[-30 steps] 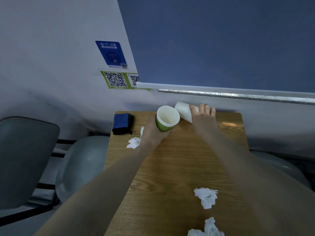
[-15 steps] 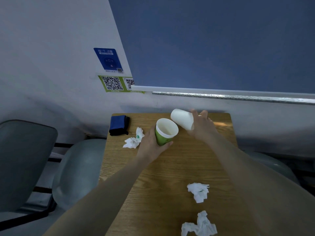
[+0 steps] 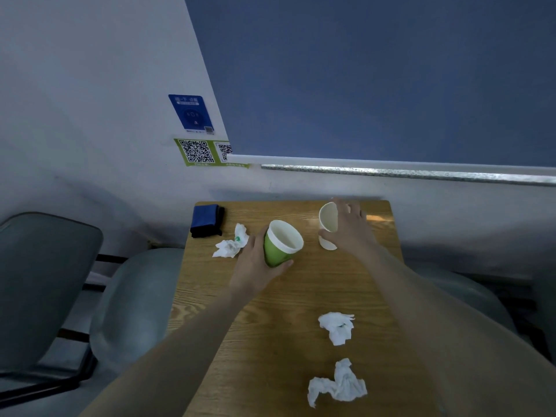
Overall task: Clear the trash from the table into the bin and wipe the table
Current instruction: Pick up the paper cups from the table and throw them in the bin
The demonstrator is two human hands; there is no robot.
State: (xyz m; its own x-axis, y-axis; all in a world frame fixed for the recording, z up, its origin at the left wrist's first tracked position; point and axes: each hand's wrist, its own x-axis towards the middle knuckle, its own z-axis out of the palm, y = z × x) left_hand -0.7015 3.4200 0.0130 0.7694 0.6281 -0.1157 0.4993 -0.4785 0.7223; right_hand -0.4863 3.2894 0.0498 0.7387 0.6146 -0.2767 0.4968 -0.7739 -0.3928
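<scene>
left hand: wrapping the green cup, tilted, mid-desk
right hand: curling round the white cup near the far edge
handling: probably light, thin-walled, crushing easily; gripping mid-wall lightly
tissues: soft, lying loose; pinching up

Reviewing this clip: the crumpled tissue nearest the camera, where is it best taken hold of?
Probably pinch the raised ridge in the middle of the nearest crumpled tissue, coming from above. It lies loose on the wooden table, apart from the other tissue, with nothing over it.
</scene>
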